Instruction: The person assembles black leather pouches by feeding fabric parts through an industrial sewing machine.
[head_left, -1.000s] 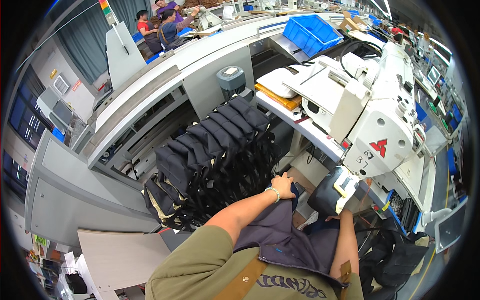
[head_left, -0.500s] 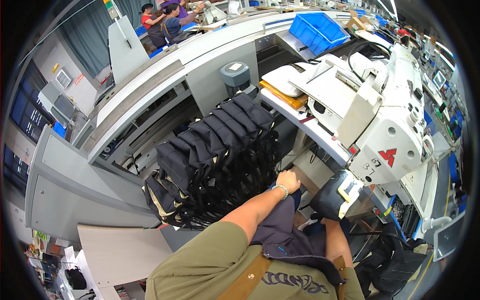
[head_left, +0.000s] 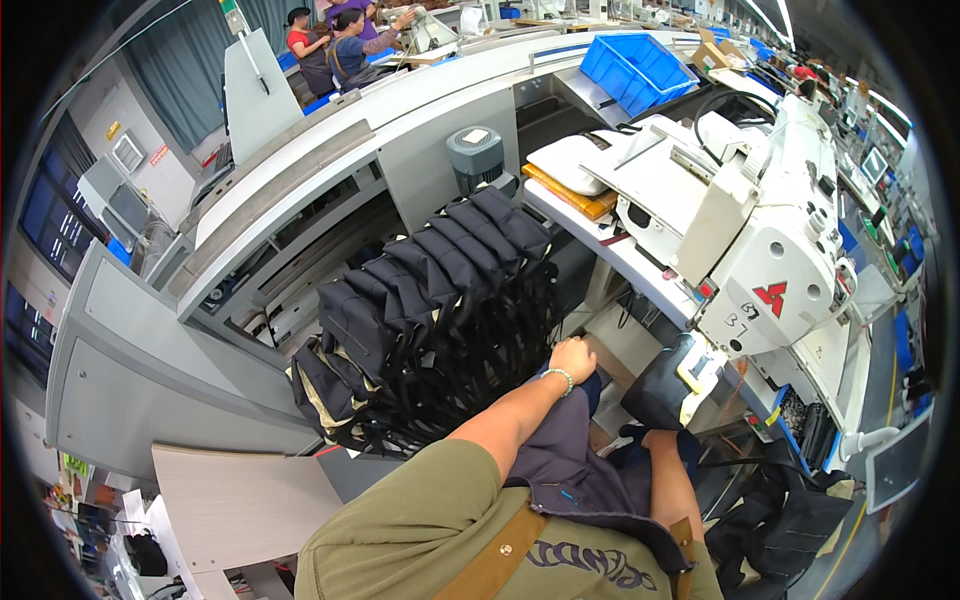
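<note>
From where I stand, the person sits at a big white sewing machine (head_left: 770,270), a dark apron (head_left: 555,450) across the lap. The left hand (head_left: 572,358) rests back-up on the dark blue knee (head_left: 592,395), a beaded bracelet (head_left: 560,376) round its wrist; its fingers bend down out of sight, so I cannot tell whether they pinch anything. The right hand (head_left: 657,438) is low, just below the dark pouch (head_left: 655,388) that hangs at the machine's near end, a pale clip-like piece (head_left: 702,372) against its right side. That hand is mostly hidden, and I cannot tell if its fingers are spread or closed, or if they touch the pouch. Left of the left hand, a row of dark bags (head_left: 435,265) leans packed together, black straps (head_left: 475,345) dangling near the wrist. More black cloth (head_left: 785,520) lies heaped at lower right. Behind the bags stands a grey motor (head_left: 476,152), and beyond the machine sits a blue crate (head_left: 638,72)
</note>
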